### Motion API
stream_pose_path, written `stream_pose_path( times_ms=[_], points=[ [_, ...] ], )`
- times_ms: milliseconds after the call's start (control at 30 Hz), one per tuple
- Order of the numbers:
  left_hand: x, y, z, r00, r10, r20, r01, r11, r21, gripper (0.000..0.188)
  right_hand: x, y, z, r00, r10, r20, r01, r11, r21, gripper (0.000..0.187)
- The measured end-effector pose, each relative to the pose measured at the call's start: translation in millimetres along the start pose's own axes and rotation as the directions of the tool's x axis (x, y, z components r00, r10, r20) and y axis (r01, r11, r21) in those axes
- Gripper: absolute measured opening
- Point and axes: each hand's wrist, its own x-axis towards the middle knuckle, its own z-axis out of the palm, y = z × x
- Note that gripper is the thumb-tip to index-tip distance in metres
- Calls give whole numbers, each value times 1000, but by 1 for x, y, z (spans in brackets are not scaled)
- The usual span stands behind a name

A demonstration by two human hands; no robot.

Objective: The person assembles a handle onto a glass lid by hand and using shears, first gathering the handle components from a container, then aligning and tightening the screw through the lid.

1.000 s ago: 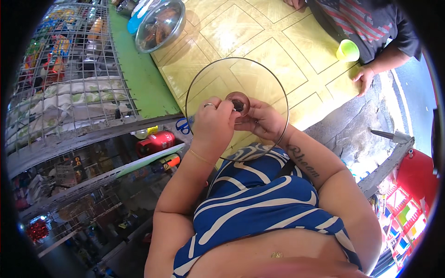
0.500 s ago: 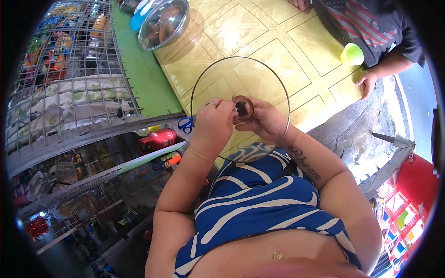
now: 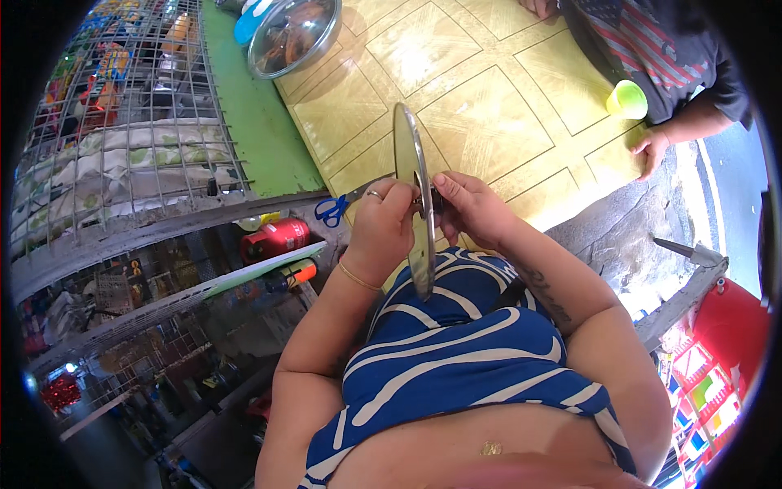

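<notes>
Round clear-glass pot lid [image 3: 422, 240], shiny metal rim, turned nearly edge-on, held up at near edge of yellow tabletop [image 3: 481, 114]. Dark lid knob [image 3: 437, 199] at lid's centre, mostly hidden; whether fastened, cannot tell.

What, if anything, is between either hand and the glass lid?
Nothing visible. The left hand is at the left face of the glass lid, the right hand at its right face, both near the middle, where the exact contact is partly hidden. The blue scissors are left of the left hand, not between.
</notes>
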Motion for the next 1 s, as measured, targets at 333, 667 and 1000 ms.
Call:
stream_pose_path(
  times_ms=[333,667,1000],
  points=[
    [-36,-53,34,926,-310,216,374,837,-401,7,-12,13,11,983,-132,-127,102,970,-221,37],
    [-41,-68,52,897,-361,256,441,687,-577,17,0,50,6,941,-332,-73,243,807,-538,45],
    [-32,-69,58,870,-382,313,463,414,-784,23,13,31,16,943,-255,-212,92,814,-573,39]
  ],
)
